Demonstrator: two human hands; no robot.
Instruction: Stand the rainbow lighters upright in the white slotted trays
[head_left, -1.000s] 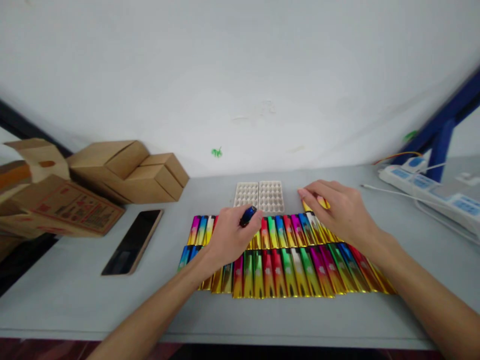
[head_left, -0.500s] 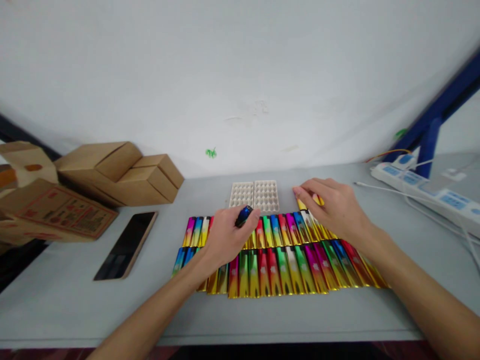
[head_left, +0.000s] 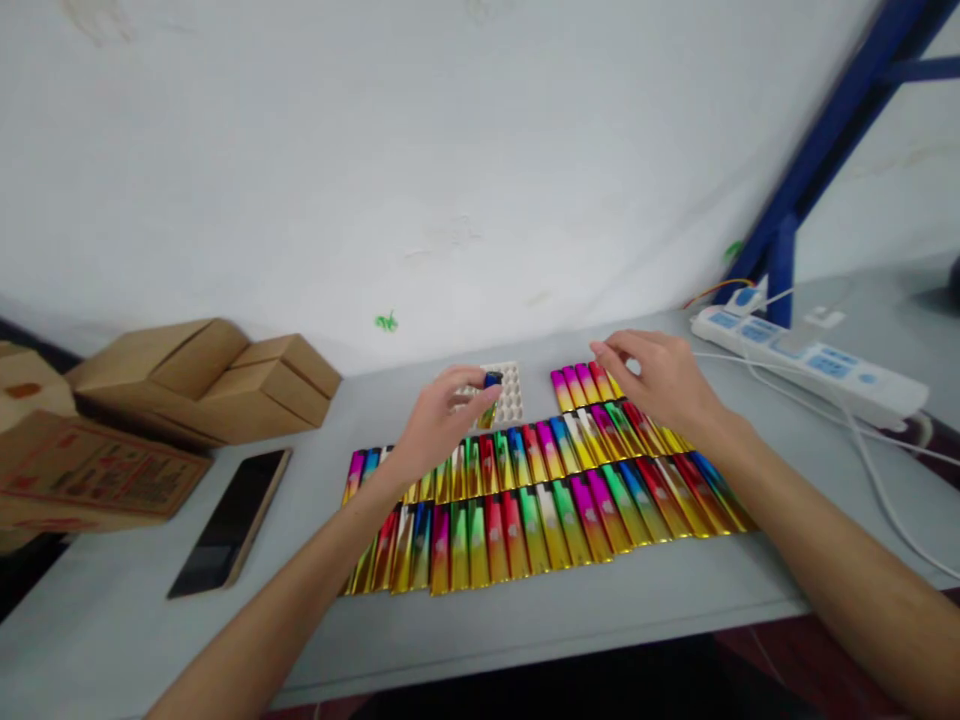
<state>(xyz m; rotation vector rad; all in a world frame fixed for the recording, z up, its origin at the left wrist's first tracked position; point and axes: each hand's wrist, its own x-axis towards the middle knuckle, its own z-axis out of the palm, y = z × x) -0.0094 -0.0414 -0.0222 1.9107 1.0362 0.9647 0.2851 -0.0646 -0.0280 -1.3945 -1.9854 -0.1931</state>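
Two long rows of shiny coloured lighter sleeves (head_left: 547, 500) lie side by side on the grey table (head_left: 525, 620). A short third row of sleeves (head_left: 581, 385) lies behind them on the right. My left hand (head_left: 435, 430) is closed on a small dark blue lighter (head_left: 491, 381), lifted just in front of a white perforated tray (head_left: 510, 395). My right hand (head_left: 660, 380) hovers over the short back row with its fingers curved and apart, fingertips close to the sleeves, holding nothing that I can see.
Brown cardboard boxes (head_left: 202, 380) are stacked at the left, with a printed flat box (head_left: 82, 470) nearer. A black phone (head_left: 229, 520) lies left of the sleeves. A white power strip (head_left: 810, 365) with cables sits at the right by a blue post (head_left: 810, 170). A white wall stands behind.
The view swung right and down. My left hand rose with the blue lighter from the sleeves toward the tray. My right hand lifted off the back-right sleeves, uncovering them.
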